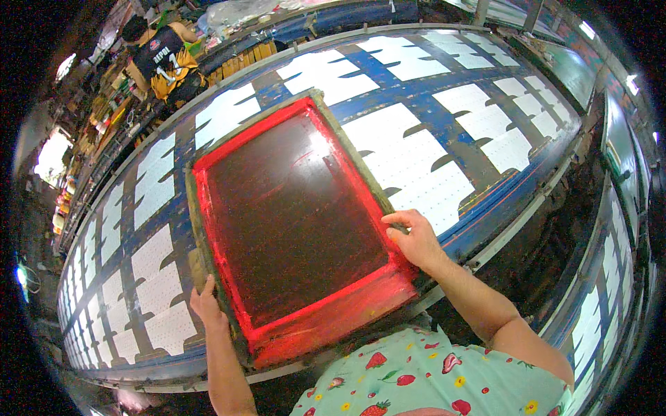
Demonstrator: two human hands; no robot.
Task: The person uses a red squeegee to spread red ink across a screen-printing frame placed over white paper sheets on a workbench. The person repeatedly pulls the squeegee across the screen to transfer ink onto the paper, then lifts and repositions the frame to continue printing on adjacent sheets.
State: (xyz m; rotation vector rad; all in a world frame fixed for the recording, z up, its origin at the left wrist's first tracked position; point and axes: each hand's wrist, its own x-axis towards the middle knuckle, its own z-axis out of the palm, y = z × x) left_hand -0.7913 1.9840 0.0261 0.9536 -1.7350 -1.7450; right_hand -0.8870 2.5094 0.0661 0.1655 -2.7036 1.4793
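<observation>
A large screen printing frame (295,222) spans the middle of the view, tilted, with a dark mesh and bright red ink smeared along its inner border. The near end carries a wide red strip. My left hand (209,305) is closed on the frame's left side, near its lower corner. On the right side, my right hand (414,239) grips the frame's edge, thumb and fingers pinched around it. White dotted cut fabric pieces (409,163) lie flat beside the frame. Whether the frame touches the table beneath it is hidden.
The long blue printing table (454,239) carries rows of white cut pieces on both sides. A person (164,61) in a black and yellow jersey is beyond its far edge, near cluttered shelves. Another table with white pieces (590,326) stands at the right.
</observation>
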